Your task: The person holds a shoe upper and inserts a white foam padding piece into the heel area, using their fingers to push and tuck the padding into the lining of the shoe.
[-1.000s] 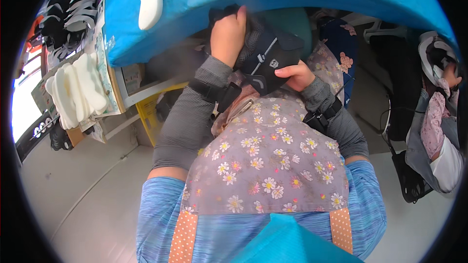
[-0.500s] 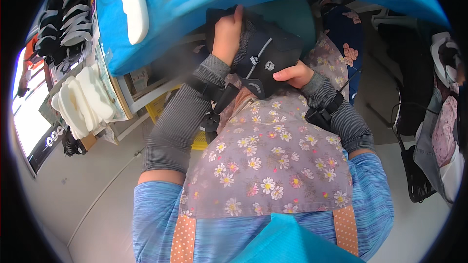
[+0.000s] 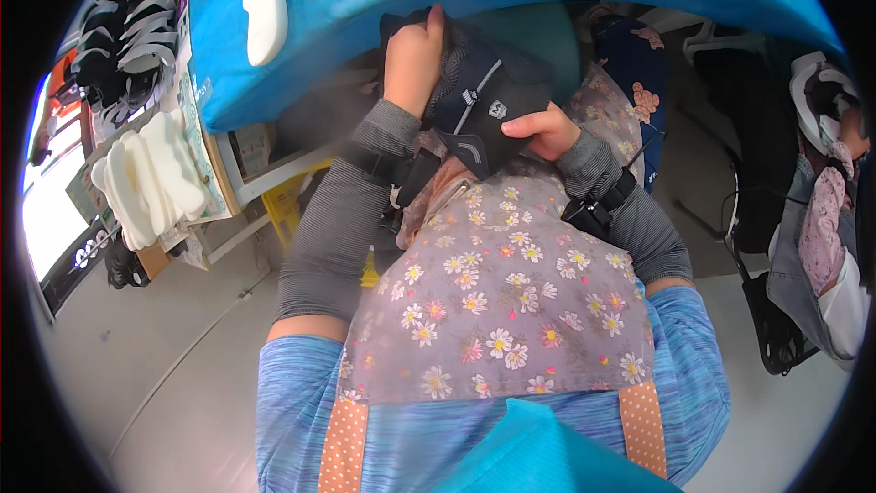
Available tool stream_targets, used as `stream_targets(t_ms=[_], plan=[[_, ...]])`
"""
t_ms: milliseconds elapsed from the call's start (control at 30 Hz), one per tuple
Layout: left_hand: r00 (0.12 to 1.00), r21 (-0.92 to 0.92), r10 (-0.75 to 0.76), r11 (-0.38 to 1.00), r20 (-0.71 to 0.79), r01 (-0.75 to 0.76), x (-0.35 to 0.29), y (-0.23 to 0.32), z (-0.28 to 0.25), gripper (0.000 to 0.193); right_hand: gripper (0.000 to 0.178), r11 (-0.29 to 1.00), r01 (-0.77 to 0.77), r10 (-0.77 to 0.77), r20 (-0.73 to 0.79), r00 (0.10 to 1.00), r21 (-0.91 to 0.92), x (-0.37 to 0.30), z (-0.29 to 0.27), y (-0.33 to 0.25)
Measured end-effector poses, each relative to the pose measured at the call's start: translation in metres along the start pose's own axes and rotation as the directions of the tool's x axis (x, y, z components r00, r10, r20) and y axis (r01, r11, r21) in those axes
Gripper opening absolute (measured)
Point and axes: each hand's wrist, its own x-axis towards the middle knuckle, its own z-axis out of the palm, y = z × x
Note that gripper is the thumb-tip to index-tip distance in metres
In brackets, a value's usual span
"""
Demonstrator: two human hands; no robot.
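A black fabric piece that looks like a shoe upper point(image 3: 506, 82) is held over my lap. It carries a pale diagonal stripe and a small light emblem, and a dark pointed flap hangs at its lower end. My left hand point(image 3: 412, 64) is closed on its left side, thumb pointing up. At the lower right edge my right hand point(image 3: 547, 131) grips it, with the thumb on top and the other fingers hidden underneath. A white, wavy-edged sole-shaped piece point(image 3: 262, 9) lies on the blue-covered table point(image 3: 365, 0) ahead, touched by neither hand.
At the left are a stack of white sole-shaped pieces point(image 3: 151, 178) and rows of black-and-white shoe parts point(image 3: 146, 27). The table's blue edge curves just beyond my hands. A person point(image 3: 826, 228) sits at the far right with black-and-white work; a black chair part point(image 3: 766, 319) is nearby.
Both hands and the black piece have shifted slightly left in view, still held the same way. The person at the right has moved a hand into view.
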Motion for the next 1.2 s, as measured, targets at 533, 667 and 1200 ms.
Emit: stream_targets(t_ms=[533, 667, 1200], plan=[[0.996, -0.215, 0.033, 0.975, -0.083, -0.05, 0.005, -0.01, 0.029, 0.057, 0.048, 0.994, -0.008, 0.008, 0.007, 1.0, -0.107, -0.001, -0.008, 0.002], [0.985, -0.226, -0.171, 0.959, 0.005, 0.168, 0.005, -0.003, 0.014, 0.055, 0.043, 0.986, 0.028, -0.039, -0.066, 0.997, -0.163, -0.002, 0.001, 0.0], [0.983, -0.159, -0.181, 0.971, 0.005, 0.18, -0.002, 0.003, 0.007, 0.058, 0.04, 0.982, -0.022, 0.004, -0.099, 0.995, -0.188, -0.005, -0.007, -0.002]])
